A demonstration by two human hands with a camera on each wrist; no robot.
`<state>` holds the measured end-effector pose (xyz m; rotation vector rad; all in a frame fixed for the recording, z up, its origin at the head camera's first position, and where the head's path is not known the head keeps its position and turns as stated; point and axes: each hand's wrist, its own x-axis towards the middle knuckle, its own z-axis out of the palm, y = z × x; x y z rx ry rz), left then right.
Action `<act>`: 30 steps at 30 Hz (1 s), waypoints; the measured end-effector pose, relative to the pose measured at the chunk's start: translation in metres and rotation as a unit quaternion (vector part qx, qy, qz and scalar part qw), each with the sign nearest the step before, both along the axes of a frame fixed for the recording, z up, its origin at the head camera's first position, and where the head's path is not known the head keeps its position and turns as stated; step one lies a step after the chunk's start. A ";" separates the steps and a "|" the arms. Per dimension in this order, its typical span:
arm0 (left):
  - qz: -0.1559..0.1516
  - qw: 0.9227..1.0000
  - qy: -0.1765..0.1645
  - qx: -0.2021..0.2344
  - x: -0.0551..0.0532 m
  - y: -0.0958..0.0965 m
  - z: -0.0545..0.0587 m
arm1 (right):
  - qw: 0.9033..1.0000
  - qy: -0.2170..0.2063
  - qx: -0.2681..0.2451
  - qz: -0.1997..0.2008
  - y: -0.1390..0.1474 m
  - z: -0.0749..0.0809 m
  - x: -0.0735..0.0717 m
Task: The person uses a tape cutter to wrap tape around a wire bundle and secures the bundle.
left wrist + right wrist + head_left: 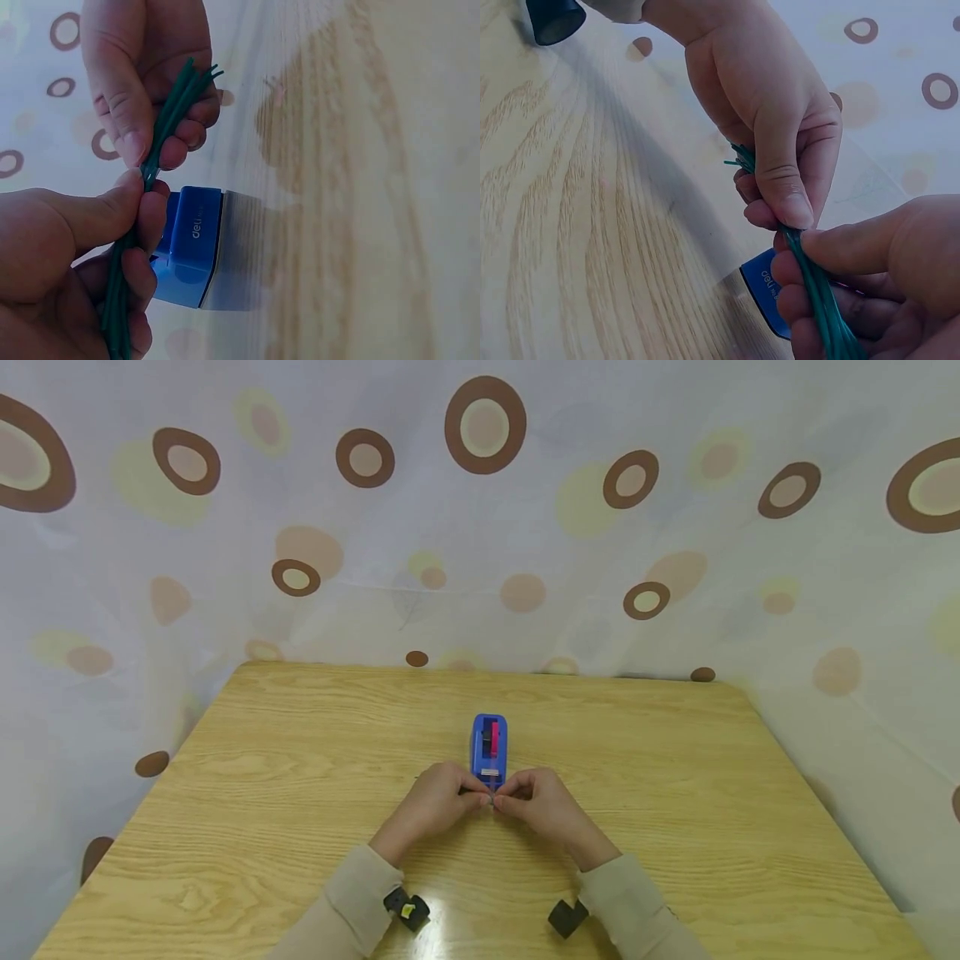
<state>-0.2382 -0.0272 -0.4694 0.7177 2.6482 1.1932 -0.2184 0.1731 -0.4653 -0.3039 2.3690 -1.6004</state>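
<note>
Both hands meet at the fingertips right at the front end of a blue tape dispenser [491, 765] in the head view. My left hand [437, 799] grips a bundle of thin green strands [180, 94], its thumb pressed on top and fingers curled beneath. Close beside it, my right hand [550, 806] pinches the same bundle between thumb and fingers. Loose strand ends stick out past the right hand in the left wrist view. A shiny clear patch [151, 175] shows on the bundle between the two thumbs. From above, the hands hide most of the strands.
The dispenser carries a pink wheel [494, 739] and stands on a wood-grain table [337, 718]. Behind and beside the table hangs a pale cloth [405, 527] with brown rings. A black camera [567, 918] is worn at the right wrist, another [407, 908] at the left.
</note>
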 end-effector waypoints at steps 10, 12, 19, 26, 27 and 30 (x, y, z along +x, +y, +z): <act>-0.018 1.000 0.005 -0.018 -0.001 0.000 0.001 | 0.998 0.057 0.040 0.004 -0.003 -0.002 0.000; -0.026 0.999 0.010 -0.030 -0.002 -0.001 0.001 | 0.996 0.069 0.055 0.001 -0.003 -0.003 0.000; -0.053 0.994 0.050 -0.085 -0.002 -0.002 0.002 | 0.989 0.110 0.100 -0.009 -0.006 -0.004 0.001; -0.065 0.981 0.125 -0.134 -0.002 -0.002 0.001 | 0.987 0.118 0.107 -0.008 -0.006 -0.001 0.002; -0.066 0.978 0.138 -0.142 -0.002 -0.002 0.000 | 0.987 0.120 0.107 -0.006 -0.006 -0.001 0.002; -0.065 0.975 0.148 -0.152 -0.002 -0.001 0.001 | 0.987 0.119 0.109 -0.006 -0.006 -0.001 0.002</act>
